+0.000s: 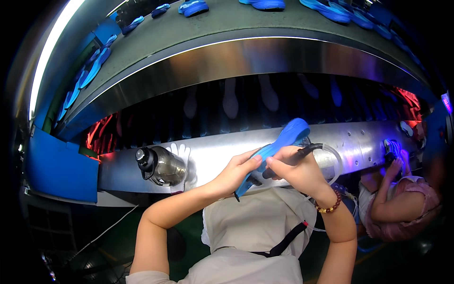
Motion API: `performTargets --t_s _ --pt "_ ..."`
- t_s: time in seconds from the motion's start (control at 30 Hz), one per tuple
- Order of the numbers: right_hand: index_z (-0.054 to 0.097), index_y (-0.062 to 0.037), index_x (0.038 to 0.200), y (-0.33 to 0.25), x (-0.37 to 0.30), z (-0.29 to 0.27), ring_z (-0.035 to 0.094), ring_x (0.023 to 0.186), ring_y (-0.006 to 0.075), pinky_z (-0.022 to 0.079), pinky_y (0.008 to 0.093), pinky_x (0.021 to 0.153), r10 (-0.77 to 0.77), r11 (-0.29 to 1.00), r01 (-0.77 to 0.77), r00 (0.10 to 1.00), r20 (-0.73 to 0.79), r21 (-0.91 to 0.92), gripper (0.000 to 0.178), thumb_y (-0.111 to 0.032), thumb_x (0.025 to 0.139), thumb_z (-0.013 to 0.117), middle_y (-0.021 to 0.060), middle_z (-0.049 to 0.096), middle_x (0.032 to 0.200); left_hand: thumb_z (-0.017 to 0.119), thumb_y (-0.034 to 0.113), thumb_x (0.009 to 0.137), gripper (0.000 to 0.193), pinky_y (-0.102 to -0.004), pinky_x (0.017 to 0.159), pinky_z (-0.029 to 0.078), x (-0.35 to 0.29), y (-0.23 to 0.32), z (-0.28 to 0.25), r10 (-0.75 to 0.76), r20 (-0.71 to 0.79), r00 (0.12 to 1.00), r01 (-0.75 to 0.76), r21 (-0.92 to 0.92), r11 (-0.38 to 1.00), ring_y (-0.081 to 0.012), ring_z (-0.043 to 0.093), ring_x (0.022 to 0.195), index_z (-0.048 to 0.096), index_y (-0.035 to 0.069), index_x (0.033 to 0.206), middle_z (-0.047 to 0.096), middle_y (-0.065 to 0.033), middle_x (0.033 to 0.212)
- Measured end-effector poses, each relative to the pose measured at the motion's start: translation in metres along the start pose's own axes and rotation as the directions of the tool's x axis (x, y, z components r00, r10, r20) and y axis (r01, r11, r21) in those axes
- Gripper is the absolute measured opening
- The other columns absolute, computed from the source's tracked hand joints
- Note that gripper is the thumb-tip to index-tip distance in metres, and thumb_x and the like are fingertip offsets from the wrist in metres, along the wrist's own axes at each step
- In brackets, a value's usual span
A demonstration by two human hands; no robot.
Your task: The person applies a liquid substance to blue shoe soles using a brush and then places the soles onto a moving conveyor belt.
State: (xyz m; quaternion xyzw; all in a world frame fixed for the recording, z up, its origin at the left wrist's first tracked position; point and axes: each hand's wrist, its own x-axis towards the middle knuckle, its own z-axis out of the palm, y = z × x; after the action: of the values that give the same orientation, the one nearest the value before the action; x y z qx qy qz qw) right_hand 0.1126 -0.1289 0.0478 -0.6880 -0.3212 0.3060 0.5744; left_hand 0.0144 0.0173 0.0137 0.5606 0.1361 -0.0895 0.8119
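My left hand is closed round the middle of a long blue shoe sole, tilted up to the right above my lap. The sole's wide end points away from me and its lower end toward me. My right hand grips a black pen-shaped tool, its tip close against the sole. A clear tube loops off the tool's back end. Whether the tip touches the sole, I cannot tell. Near the sole's lower end is a small dark piece, partly hidden.
A metal ledge runs before me, with a dark bottle and a white glove on its left. Behind it, pale soles show in a dark opening. Blue shoe parts line the upper belt. A co-worker sits at right.
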Motion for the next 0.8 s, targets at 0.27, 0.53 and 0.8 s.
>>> performTargets --t_s 0.27,0.53,0.8 --pt "0.056 0.0036 0.063 0.016 0.019 0.001 0.054 0.044 0.0104 0.043 0.0224 0.043 0.072 0.995 -0.064 0.991 -0.109 0.077 0.026 -0.016 0.079 0.058 0.0066 0.056 0.054 0.042 0.03 0.091 0.042 -0.0291 0.073 0.045 0.004 -0.014 -0.007 0.076 -0.045 0.996 -0.073 0.068 0.995 -0.0147 0.052 0.086 0.045 0.001 0.121 0.054 -0.0084 0.099" --pt "0.058 0.004 0.069 0.045 0.032 -0.035 0.059 0.049 0.0127 0.048 0.0194 0.047 0.042 0.977 0.058 0.892 -0.45 0.206 0.026 -0.018 0.082 0.059 0.0079 0.059 0.06 0.042 0.034 0.089 0.048 -0.0302 0.079 0.047 0.002 -0.015 -0.017 -0.155 -0.082 0.984 0.12 -0.335 0.935 -0.019 0.057 0.092 0.039 0.002 0.124 0.055 -0.0109 0.106" --pt "0.058 0.0083 0.098 0.066 0.015 0.019 0.06 0.091 0.0313 0.047 0.0323 0.08 -0.438 0.859 0.282 0.838 -0.327 -0.428 0.036 -0.018 0.076 0.065 0.0246 0.06 0.095 0.045 0.033 0.088 0.049 -0.041 0.086 0.046 0.011 -0.015 -0.01 -0.117 -0.027 0.993 0.085 -0.529 0.844 -0.0264 0.055 0.101 0.035 0.002 0.125 0.051 -0.0154 0.114"
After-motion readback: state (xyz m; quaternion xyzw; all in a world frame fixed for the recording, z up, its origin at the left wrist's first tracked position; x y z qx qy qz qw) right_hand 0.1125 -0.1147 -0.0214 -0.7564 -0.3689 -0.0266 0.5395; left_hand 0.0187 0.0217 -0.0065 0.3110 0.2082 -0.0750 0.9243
